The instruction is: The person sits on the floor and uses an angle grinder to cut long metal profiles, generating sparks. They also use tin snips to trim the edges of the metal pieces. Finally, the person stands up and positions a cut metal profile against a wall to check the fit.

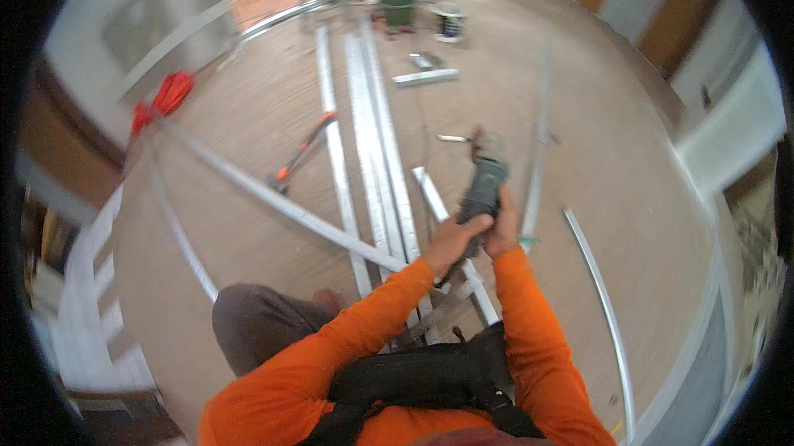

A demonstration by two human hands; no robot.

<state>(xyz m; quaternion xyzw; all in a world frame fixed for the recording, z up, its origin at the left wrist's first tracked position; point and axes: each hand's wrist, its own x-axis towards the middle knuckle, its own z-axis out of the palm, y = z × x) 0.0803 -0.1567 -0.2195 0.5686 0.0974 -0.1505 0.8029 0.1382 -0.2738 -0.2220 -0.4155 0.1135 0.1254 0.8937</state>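
Note:
Both my hands grip a dark green angle grinder [483, 185], held out ahead of me above the floor. My left hand [449, 242] is closed round the rear of its body, and my right hand [503, 229] wraps its right side. The grinder's head end [488, 145] points away from me and is blurred. Below my hands a short metal channel [434, 198] runs toward my body. To the left, several long metal profiles [372, 148] lie side by side, and a diagonal metal profile [281, 204] crosses over them.
An orange-and-black long-handled tool [304, 152] lies left of the profiles. A red bundle [172, 94] rests near the left wall. More profiles [600, 305] lie at right. Farther off stand a dark green bucket [398, 9] and a white bucket [449, 24], with a short channel piece [425, 78] nearer.

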